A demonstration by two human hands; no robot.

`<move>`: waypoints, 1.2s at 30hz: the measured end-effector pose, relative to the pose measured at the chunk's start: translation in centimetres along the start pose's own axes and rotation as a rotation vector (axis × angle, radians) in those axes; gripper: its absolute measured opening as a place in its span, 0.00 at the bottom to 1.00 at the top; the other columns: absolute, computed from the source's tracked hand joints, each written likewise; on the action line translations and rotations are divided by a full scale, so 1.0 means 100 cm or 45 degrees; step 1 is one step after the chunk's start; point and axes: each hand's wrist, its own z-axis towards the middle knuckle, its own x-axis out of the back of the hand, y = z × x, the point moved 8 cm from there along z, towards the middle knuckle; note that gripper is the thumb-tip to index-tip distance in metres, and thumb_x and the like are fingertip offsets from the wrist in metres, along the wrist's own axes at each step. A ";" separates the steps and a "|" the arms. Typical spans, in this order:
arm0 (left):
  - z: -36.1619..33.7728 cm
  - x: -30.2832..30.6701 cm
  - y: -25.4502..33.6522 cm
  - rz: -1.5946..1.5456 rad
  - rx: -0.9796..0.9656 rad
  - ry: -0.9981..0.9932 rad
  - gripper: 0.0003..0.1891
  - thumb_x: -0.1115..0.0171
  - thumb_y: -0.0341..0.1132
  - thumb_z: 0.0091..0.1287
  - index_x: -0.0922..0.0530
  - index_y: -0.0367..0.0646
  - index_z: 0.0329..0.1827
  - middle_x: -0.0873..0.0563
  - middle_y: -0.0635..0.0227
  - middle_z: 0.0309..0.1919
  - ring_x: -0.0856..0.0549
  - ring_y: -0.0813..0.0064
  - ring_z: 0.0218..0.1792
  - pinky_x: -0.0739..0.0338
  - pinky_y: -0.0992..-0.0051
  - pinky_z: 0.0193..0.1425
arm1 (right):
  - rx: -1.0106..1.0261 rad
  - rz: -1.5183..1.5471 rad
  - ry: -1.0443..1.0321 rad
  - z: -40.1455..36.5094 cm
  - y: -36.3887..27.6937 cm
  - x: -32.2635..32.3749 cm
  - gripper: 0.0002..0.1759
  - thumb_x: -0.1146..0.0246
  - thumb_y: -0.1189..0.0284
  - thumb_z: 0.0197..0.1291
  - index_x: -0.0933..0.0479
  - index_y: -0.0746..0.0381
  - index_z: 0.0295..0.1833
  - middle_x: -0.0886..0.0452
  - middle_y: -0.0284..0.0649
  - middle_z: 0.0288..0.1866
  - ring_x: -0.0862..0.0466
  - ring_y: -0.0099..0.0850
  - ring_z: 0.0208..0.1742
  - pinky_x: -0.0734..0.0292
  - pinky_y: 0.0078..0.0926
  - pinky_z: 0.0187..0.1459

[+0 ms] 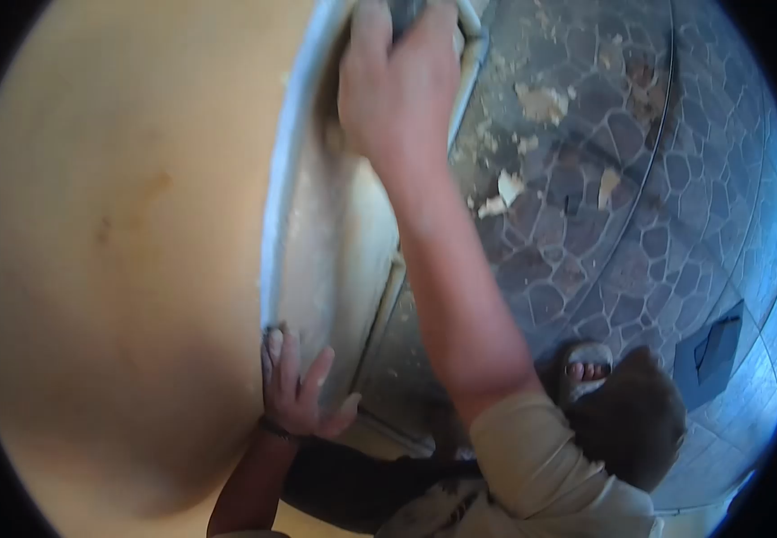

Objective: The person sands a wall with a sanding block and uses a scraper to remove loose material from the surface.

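Observation:
My right hand (402, 85) is up at the top edge of the view, closed around a dark object (406, 13) that is partly cut off, so its kind does not show. It presses inside a pale recessed ledge (312, 242) with a raised whitish rim (283, 152). Lower down, my left hand (299, 386) rests at the near end of that rim. Its fingers are spread, with the fingertips touching the edge, and I see nothing held in it.
A broad cream surface (128, 269) with brownish smudges fills the left. Pale flakes (510, 188) lie scattered over the stone-patterned floor (622, 233). A dark cable (653, 152) runs across it. At right lies a flat grey-blue piece (710, 354), near my sandalled foot (586, 368).

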 end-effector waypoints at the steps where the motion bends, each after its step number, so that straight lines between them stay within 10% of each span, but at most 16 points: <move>1: -0.001 -0.002 0.000 -0.009 0.017 -0.004 0.35 0.38 0.56 0.56 0.26 0.40 0.61 0.34 0.34 0.65 0.33 0.33 0.65 0.42 0.40 0.68 | -0.027 0.000 -0.034 -0.012 0.007 0.001 0.18 0.47 0.64 0.68 0.35 0.69 0.50 0.22 0.63 0.29 0.22 0.64 0.33 0.27 0.55 0.35; 6: 0.010 0.005 -0.004 -0.027 -0.019 0.050 0.36 0.37 0.55 0.55 0.28 0.40 0.62 0.33 0.34 0.64 0.33 0.34 0.65 0.41 0.40 0.67 | 0.116 0.116 -0.006 -0.082 -0.008 -0.002 0.24 0.47 0.64 0.69 0.37 0.72 0.61 0.22 0.64 0.42 0.20 0.59 0.43 0.26 0.50 0.44; 9: 0.002 0.004 -0.001 -0.031 -0.002 0.011 0.36 0.37 0.55 0.56 0.29 0.40 0.63 0.32 0.35 0.64 0.32 0.34 0.65 0.41 0.40 0.67 | -0.316 -0.132 -0.032 -0.007 0.032 -0.002 0.21 0.46 0.64 0.67 0.32 0.72 0.54 0.24 0.63 0.50 0.22 0.58 0.48 0.28 0.43 0.52; 36: 0.009 0.009 0.001 -0.106 0.000 0.008 0.35 0.34 0.51 0.53 0.27 0.40 0.61 0.32 0.37 0.64 0.32 0.34 0.65 0.42 0.43 0.69 | -0.131 -0.148 -0.051 -0.077 0.011 -0.003 0.25 0.51 0.59 0.70 0.40 0.72 0.57 0.22 0.69 0.37 0.20 0.65 0.41 0.26 0.54 0.44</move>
